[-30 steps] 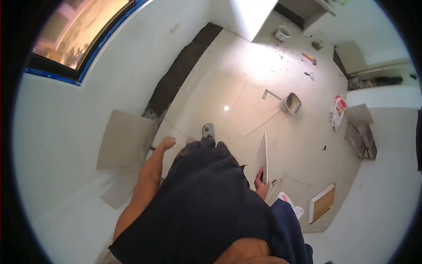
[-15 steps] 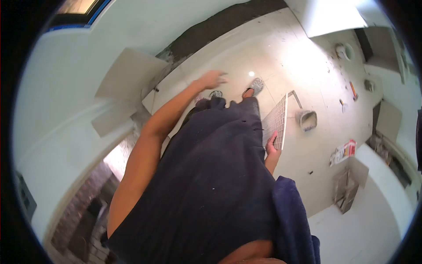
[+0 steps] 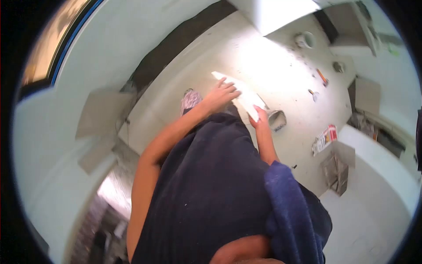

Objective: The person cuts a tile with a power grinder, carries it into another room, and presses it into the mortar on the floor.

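A white tile (image 3: 247, 96) is held tilted in front of my body, its pale smooth side showing. My right hand (image 3: 260, 116) grips its near right end, thumb over the edge. Across the tile's left edge, my left hand (image 3: 221, 94) lies with its fingers spread, touching it. Just beyond my right hand, a small grey-rimmed container (image 3: 277, 119) stands on the floor, partly hidden by that hand and the tile. A patterned shoe (image 3: 190, 99) shows left of my left hand.
On the right lie an orange-handled hammer (image 3: 322, 77), a scraper-like tool (image 3: 313, 95) and a red-and-white bag (image 3: 325, 140). A white bucket (image 3: 304, 39) stands farther back. A dark rough strip (image 3: 176, 53) runs along the far floor edge. Panels (image 3: 103, 113) lean at left.
My right hand has raised the tile and swung it left in front of me, turning its gridded back out of sight. My left hand has come onto the tile.
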`<control>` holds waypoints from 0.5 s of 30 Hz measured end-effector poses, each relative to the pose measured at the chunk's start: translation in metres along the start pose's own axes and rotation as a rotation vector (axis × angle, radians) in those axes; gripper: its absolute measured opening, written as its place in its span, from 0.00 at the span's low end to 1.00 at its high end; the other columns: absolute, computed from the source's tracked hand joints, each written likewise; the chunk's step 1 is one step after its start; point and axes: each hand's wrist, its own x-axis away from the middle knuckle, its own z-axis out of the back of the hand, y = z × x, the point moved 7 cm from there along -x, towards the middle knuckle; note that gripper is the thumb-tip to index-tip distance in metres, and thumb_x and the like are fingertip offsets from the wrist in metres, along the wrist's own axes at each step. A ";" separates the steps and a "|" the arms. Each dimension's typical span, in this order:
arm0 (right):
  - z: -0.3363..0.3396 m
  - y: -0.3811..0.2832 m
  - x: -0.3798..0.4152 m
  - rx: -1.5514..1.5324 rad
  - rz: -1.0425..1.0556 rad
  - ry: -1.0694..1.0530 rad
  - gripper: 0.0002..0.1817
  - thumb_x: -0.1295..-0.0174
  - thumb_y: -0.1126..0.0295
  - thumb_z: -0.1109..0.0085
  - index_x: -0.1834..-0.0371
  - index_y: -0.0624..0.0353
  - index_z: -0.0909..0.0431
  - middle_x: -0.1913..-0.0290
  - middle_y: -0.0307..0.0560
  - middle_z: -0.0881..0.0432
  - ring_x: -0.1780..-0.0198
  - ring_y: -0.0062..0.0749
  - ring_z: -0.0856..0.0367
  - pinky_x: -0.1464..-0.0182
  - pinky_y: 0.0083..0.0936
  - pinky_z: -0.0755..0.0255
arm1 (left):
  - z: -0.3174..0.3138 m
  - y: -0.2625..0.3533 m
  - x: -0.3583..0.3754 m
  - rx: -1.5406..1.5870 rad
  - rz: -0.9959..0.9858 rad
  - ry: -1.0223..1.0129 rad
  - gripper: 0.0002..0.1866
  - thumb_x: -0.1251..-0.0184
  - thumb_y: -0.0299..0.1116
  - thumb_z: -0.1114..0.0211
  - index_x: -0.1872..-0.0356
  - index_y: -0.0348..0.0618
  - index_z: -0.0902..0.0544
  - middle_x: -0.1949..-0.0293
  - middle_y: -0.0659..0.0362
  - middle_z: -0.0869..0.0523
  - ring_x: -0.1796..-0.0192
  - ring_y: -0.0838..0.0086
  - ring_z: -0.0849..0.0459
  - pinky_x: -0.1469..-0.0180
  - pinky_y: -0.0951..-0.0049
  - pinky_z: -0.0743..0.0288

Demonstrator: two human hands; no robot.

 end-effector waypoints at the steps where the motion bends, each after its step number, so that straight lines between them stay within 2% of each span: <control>1: -0.024 -0.011 0.007 -0.052 -0.091 0.077 0.21 0.32 0.75 0.48 0.36 0.68 0.30 0.43 0.59 0.19 0.44 0.51 0.16 0.42 0.45 0.18 | 0.013 -0.002 -0.007 0.006 0.022 -0.004 0.21 0.35 0.33 0.35 0.40 0.50 0.20 0.42 0.56 0.17 0.31 0.63 0.26 0.22 0.48 0.48; 2: -0.042 -0.018 0.017 -0.082 -0.077 0.012 0.21 0.30 0.75 0.53 0.35 0.71 0.33 0.39 0.62 0.22 0.41 0.54 0.18 0.40 0.46 0.19 | 0.022 -0.001 -0.005 0.009 0.058 -0.008 0.18 0.35 0.33 0.35 0.44 0.48 0.18 0.45 0.57 0.16 0.34 0.63 0.23 0.23 0.50 0.45; 3: -0.049 -0.025 0.021 -0.108 -0.059 0.014 0.21 0.30 0.75 0.53 0.35 0.71 0.33 0.39 0.62 0.22 0.41 0.54 0.18 0.40 0.46 0.19 | 0.024 -0.001 -0.004 -0.003 0.029 -0.013 0.18 0.35 0.33 0.35 0.44 0.48 0.18 0.45 0.57 0.16 0.34 0.63 0.23 0.23 0.50 0.45; 5: -0.079 -0.035 0.015 -0.058 -0.114 -0.054 0.22 0.29 0.74 0.57 0.34 0.75 0.36 0.37 0.66 0.24 0.39 0.56 0.20 0.38 0.47 0.20 | 0.038 -0.020 -0.013 0.022 0.000 0.106 0.14 0.39 0.27 0.37 0.51 0.46 0.17 0.53 0.58 0.14 0.41 0.65 0.19 0.28 0.56 0.36; 6: -0.096 -0.042 0.008 -0.079 -0.107 -0.041 0.22 0.29 0.74 0.57 0.34 0.75 0.36 0.37 0.66 0.24 0.39 0.56 0.20 0.38 0.47 0.20 | 0.042 -0.037 -0.022 0.048 -0.003 0.085 0.13 0.39 0.26 0.39 0.53 0.45 0.16 0.53 0.56 0.14 0.43 0.64 0.18 0.33 0.59 0.32; 8: -0.128 -0.059 -0.005 -0.006 -0.115 -0.008 0.23 0.29 0.74 0.59 0.34 0.77 0.36 0.37 0.68 0.25 0.38 0.56 0.20 0.38 0.47 0.21 | 0.054 -0.069 -0.042 0.077 -0.016 0.053 0.14 0.40 0.27 0.36 0.52 0.44 0.15 0.53 0.55 0.13 0.44 0.62 0.17 0.35 0.59 0.29; 11: -0.148 -0.061 -0.031 -0.011 -0.212 0.006 0.24 0.30 0.75 0.58 0.32 0.78 0.37 0.37 0.69 0.25 0.39 0.56 0.20 0.37 0.47 0.21 | 0.060 -0.097 -0.053 0.161 -0.020 -0.053 0.16 0.42 0.27 0.33 0.51 0.42 0.14 0.53 0.53 0.11 0.46 0.57 0.15 0.39 0.58 0.25; 13: -0.166 -0.067 -0.046 -0.042 -0.156 -0.010 0.22 0.32 0.76 0.56 0.37 0.78 0.33 0.41 0.68 0.22 0.42 0.56 0.18 0.38 0.47 0.21 | 0.071 -0.127 -0.074 0.187 -0.019 -0.075 0.17 0.43 0.25 0.33 0.51 0.42 0.14 0.53 0.53 0.11 0.48 0.56 0.14 0.41 0.58 0.23; 14: -0.174 -0.070 -0.054 -0.064 -0.110 -0.058 0.20 0.33 0.75 0.53 0.41 0.76 0.30 0.45 0.65 0.19 0.47 0.54 0.16 0.44 0.45 0.18 | 0.074 -0.135 -0.080 0.186 -0.091 0.000 0.15 0.41 0.25 0.37 0.52 0.42 0.14 0.55 0.52 0.11 0.51 0.56 0.13 0.45 0.58 0.22; 15: -0.174 -0.071 -0.064 -0.063 -0.119 -0.046 0.20 0.33 0.75 0.53 0.41 0.76 0.30 0.45 0.65 0.19 0.47 0.54 0.16 0.44 0.45 0.18 | 0.073 -0.139 -0.080 0.192 -0.166 0.060 0.14 0.40 0.24 0.42 0.53 0.43 0.14 0.57 0.52 0.11 0.54 0.56 0.13 0.49 0.59 0.21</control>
